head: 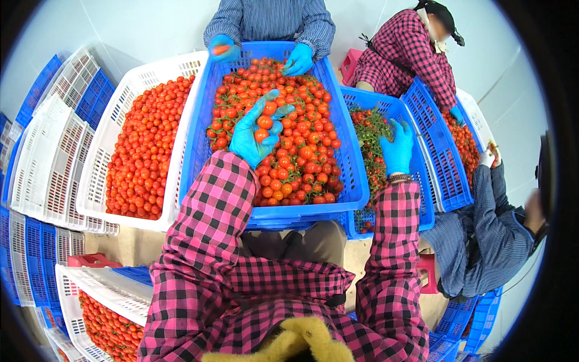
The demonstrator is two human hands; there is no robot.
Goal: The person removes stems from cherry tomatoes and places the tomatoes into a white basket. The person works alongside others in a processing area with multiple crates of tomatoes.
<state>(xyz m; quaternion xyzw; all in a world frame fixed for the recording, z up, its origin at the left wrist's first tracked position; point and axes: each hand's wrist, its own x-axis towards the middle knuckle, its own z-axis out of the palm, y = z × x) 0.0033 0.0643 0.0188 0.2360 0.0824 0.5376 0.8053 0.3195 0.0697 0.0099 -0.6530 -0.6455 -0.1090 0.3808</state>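
My left hand [257, 131], in a blue glove, holds several red cherry tomatoes [264, 121] in its palm and fingers. It is over a blue plastic crate [357, 181] of cherry tomatoes, some on green stems. My right hand [398, 147], gloved in blue too, has its fingers apart with nothing seen in it. Beneath it lies a lower blue crate [427, 199] with green stems and small tomatoes [372, 140]. On the left a white plastic crate [90, 181] holds loose, stemless cherry tomatoes [144, 158].
Across the blue crate a co-worker's gloved hands [298, 59] are over the tomatoes. Two more people work at crates [441, 158] on the right. Stacked white and blue crates [45, 167] line the left side. A white crate [72, 307] of tomatoes is at the lower left.
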